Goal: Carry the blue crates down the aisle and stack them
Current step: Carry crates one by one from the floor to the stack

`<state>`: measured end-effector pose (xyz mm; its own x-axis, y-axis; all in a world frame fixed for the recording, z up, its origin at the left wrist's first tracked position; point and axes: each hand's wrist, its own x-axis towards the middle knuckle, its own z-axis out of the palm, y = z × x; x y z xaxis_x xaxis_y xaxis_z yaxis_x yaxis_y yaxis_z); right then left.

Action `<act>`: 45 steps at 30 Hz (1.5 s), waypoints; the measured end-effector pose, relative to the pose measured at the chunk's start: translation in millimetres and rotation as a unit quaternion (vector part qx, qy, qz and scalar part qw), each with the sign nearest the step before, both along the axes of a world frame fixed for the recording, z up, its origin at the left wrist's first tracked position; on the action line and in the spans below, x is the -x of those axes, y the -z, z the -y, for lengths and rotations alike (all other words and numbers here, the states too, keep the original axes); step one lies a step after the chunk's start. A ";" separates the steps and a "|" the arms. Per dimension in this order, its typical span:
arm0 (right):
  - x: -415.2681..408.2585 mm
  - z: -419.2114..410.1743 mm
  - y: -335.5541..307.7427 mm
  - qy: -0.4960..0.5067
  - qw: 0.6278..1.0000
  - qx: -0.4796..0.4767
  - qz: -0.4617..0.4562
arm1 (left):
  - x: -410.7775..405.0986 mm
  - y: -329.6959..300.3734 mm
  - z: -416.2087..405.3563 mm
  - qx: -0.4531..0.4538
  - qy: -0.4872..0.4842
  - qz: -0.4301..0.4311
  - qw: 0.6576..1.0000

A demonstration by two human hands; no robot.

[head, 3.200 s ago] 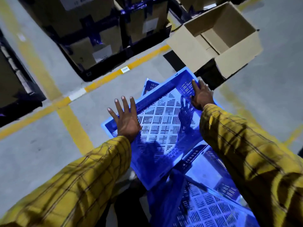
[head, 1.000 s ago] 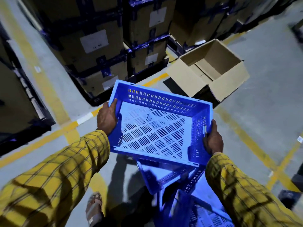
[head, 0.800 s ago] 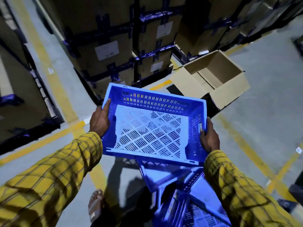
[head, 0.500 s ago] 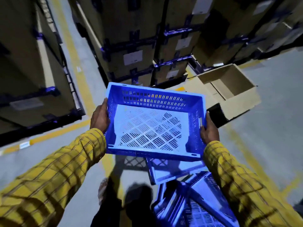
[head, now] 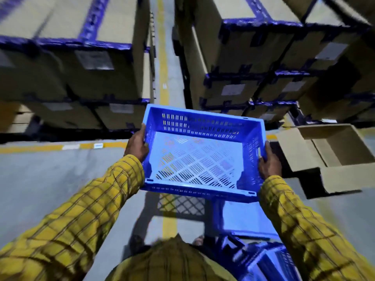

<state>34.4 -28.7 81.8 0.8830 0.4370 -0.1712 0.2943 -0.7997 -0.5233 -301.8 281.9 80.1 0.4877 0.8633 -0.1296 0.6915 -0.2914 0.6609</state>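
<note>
Hands (head: 136,146) (head: 268,162) are gripping the empty blue slotted plastic crate (head: 199,153) by its side walls; you are carrying something light and stiff.

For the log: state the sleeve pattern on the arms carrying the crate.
Yellow with dark checked lines, on both sleeves; clearest in the head view.

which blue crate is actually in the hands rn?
The upright empty crate held at chest height: left hand and right hand grip its two short sides. The other blue crates lie jumbled on the floor below, untouched.
</note>
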 end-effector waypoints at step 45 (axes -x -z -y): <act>437.3 -616.4 -46.5 -0.590 0.805 -0.061 -0.015 | 496.6 -43.4 -83.1 -0.051 -0.635 0.062 0.768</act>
<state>-402.9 587.7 128.4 -0.1639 0.9835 -0.0762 0.7968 0.0865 -0.5981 -798.5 365.0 123.5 -0.7541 0.6549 -0.0492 0.3949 0.5120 0.7628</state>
